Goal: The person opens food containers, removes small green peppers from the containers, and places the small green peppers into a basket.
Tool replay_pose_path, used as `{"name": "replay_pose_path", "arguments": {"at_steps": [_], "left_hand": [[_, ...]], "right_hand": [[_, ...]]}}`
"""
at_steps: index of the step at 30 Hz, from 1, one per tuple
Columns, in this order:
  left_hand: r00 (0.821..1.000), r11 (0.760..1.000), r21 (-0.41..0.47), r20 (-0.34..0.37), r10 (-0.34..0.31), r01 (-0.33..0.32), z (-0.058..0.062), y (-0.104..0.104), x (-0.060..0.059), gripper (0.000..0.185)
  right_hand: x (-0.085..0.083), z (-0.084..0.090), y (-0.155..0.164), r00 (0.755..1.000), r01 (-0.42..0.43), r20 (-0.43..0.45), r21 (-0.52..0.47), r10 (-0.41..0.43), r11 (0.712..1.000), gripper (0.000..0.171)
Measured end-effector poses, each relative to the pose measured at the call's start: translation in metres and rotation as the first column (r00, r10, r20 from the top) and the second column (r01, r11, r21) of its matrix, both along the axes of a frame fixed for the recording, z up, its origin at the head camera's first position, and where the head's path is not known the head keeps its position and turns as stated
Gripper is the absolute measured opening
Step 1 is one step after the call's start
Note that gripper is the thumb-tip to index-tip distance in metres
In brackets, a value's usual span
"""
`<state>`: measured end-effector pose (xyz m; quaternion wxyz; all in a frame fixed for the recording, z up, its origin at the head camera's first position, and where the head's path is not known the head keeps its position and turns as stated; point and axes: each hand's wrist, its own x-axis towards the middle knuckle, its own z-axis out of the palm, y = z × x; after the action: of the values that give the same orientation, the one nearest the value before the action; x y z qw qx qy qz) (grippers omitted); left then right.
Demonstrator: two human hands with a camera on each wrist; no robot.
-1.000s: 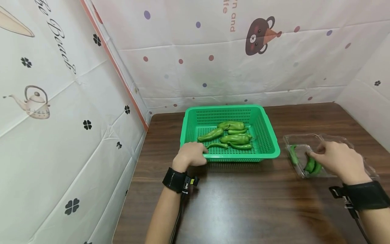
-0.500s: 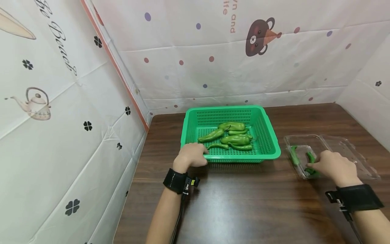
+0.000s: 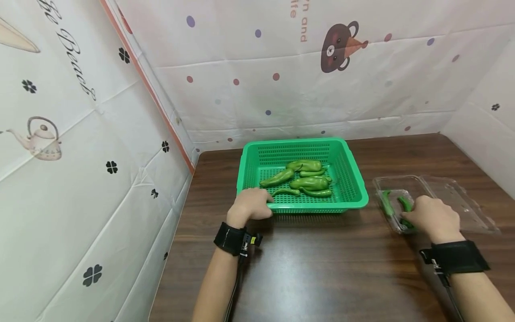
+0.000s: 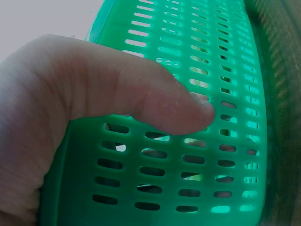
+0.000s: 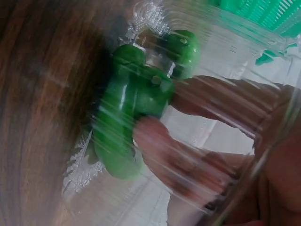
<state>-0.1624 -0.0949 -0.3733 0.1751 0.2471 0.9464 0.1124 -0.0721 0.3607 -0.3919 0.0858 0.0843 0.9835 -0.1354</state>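
My left hand (image 3: 251,203) grips the near-left rim of a green plastic basket (image 3: 306,207); in the left wrist view the thumb (image 4: 164,101) lies along its slotted outer wall. Inside it lie several green peppers (image 3: 310,183), some thick and some thin. At the right, my right hand (image 3: 436,219) reaches into an open clear plastic clamshell box (image 3: 396,179). Through its wall, the right wrist view shows the thumb and a finger pinching a green pepper (image 5: 150,92), with another pepper (image 5: 113,127) alongside. One more green pepper (image 3: 387,203) lies at the box's left side.
The box's clear lid (image 3: 462,205) lies folded out to the right, partly behind the right hand. Brown wood-grain table (image 3: 314,264) runs beneath everything. A printed white sheet (image 3: 225,103) hangs behind and along both sides. Cables trail from both wrist straps.
My right hand has shifted left within the box, uncovering more of the lid, and the peppers near its fingers sit differently. The left hand stays on the basket rim.
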Motion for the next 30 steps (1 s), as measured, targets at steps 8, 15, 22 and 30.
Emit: {"name": "replay_pose_path", "arguments": {"at_steps": [8,15,22,30], "left_hand": [[1.0,1.0,-0.006,-0.009,-0.005,0.004,-0.0005,-0.0009,-0.001,0.05],[1.0,1.0,-0.005,-0.007,-0.011,0.011,-0.0013,-0.0007,-0.0008,0.051],[1.0,1.0,0.002,-0.009,-0.011,0.011,-0.0001,-0.0009,-0.0002,0.051],[1.0,1.0,-0.007,-0.009,-0.01,0.01,-0.0016,-0.001,-0.0005,0.05]], "right_hand": [[-0.0038,-0.0034,-0.0039,0.999,0.046,0.01,-0.013,-0.046,0.999,0.05],[-0.0062,-0.0073,-0.0025,0.999,0.039,-0.005,0.003,-0.039,0.999,0.05],[-0.0067,-0.0082,-0.0023,1.0,0.031,-0.006,0.003,-0.031,1.0,0.05],[-0.0063,-0.0095,-0.0031,0.998,0.061,-0.008,0.002,-0.061,0.998,0.051]]}}
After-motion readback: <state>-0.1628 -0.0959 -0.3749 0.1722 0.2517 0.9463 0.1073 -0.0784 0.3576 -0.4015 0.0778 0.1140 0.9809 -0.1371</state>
